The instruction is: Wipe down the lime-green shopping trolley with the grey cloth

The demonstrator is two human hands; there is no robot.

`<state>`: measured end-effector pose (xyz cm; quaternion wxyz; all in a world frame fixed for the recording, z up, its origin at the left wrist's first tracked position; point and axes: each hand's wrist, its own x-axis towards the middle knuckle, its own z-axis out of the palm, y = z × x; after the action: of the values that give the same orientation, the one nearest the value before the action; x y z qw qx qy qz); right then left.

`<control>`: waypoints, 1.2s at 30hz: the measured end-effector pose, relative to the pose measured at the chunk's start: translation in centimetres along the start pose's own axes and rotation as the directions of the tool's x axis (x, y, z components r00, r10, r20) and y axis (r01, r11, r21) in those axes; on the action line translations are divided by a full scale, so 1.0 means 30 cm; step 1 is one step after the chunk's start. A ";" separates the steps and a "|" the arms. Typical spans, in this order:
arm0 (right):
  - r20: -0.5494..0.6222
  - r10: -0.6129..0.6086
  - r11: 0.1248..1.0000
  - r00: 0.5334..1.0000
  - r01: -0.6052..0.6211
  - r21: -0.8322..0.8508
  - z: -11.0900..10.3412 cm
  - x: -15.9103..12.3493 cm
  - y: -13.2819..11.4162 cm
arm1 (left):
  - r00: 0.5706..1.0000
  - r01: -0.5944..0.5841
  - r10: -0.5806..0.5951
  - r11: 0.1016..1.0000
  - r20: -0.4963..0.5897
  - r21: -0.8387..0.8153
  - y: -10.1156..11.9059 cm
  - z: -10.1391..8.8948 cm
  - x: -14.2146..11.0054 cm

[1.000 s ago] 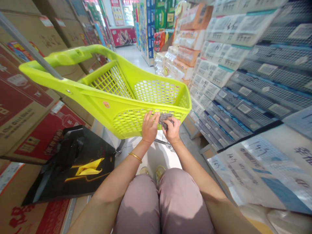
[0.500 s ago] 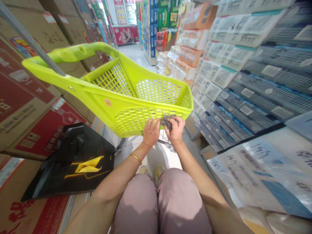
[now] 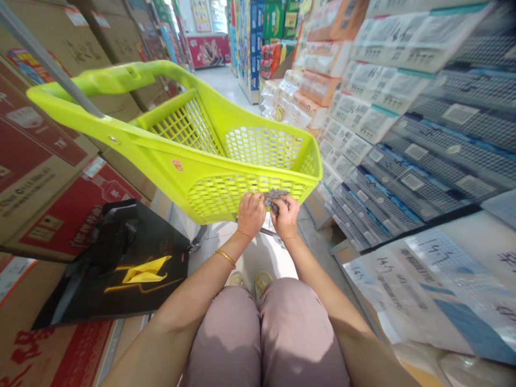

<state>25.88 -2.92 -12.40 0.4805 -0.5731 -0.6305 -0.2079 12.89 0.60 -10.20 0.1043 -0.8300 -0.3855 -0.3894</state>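
I sit low in a shop aisle with my knees in front of me. A lime-green plastic shopping cart stands just ahead, its perforated side facing me. Both hands are raised against that side. My left hand, with a gold bangle on the wrist, and my right hand are together closed on a small crumpled grey cloth, held right at the cart's lower wall.
Stacked brown and red cardboard boxes line the left. A black bag with a yellow logo lies on the boxes by my left knee. Shelves of packaged goods fill the right. The aisle floor runs on beyond the cart.
My hands have shifted the grey cloth slightly along the cart's side; the left fingers have curled in onto it. The view has tilted a little.
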 end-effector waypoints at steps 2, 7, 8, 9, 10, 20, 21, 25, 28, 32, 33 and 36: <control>0.047 0.013 1.000 0.999 -0.011 -0.025 0.012 -0.041 0.003 | 1.000 -0.002 0.002 1.000 0.003 0.012 -0.005 0.002 -0.001; 0.133 -0.030 0.998 0.991 0.038 -0.052 0.014 -0.076 -0.001 | 1.000 0.008 -0.007 0.999 -0.023 0.047 -0.009 0.009 -0.001; 0.127 -0.040 0.998 0.991 0.046 -0.042 0.009 -0.068 -0.004 | 1.000 0.013 -0.012 0.999 -0.022 0.043 -0.009 0.011 -0.001; 0.107 -0.047 0.998 0.993 0.051 -0.030 0.001 -0.054 -0.008 | 1.000 0.018 -0.018 0.999 -0.017 0.038 -0.009 0.013 -0.002; 0.074 -0.052 0.998 0.996 0.054 -0.022 -0.010 -0.033 -0.014 | 1.000 0.023 -0.023 0.999 -0.014 0.032 -0.009 0.015 -0.004; -0.227 -0.057 0.998 0.972 0.056 -0.013 -0.092 0.227 -0.073 | 0.999 0.019 -0.017 0.998 -0.048 0.054 -0.012 0.019 -0.020; -0.217 -0.058 0.998 0.974 0.058 -0.009 -0.085 0.221 -0.069 | 0.999 0.017 -0.014 0.998 -0.051 0.061 -0.013 0.019 -0.020; -0.145 -0.070 0.997 0.987 0.068 -0.018 -0.040 0.142 -0.045 | 0.997 0.007 0.000 0.996 -0.074 0.090 -0.018 0.026 -0.021; -0.035 -0.025 0.999 0.999 0.024 -0.032 -0.011 0.075 -0.033 | 0.996 0.000 0.008 0.995 -0.086 0.098 -0.023 0.031 -0.020; 0.037 -0.007 0.999 0.999 0.009 -0.048 0.017 -0.003 -0.025 | 0.998 0.014 -0.010 0.998 -0.065 0.056 -0.023 0.022 -0.016; 0.052 -0.015 0.997 0.999 0.019 -0.070 0.024 -0.023 -0.023 | 0.998 0.015 -0.012 0.999 -0.065 0.047 -0.021 0.018 -0.015; 0.119 -0.034 0.990 0.992 0.050 -0.131 0.038 -0.075 -0.015 | 0.998 0.019 -0.015 0.999 -0.066 0.046 -0.019 0.007 -0.014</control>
<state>24.79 -3.30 -14.69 0.3988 -0.6019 -0.6540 -0.2258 12.43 0.85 -10.71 0.1330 -0.8108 -0.3980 -0.4080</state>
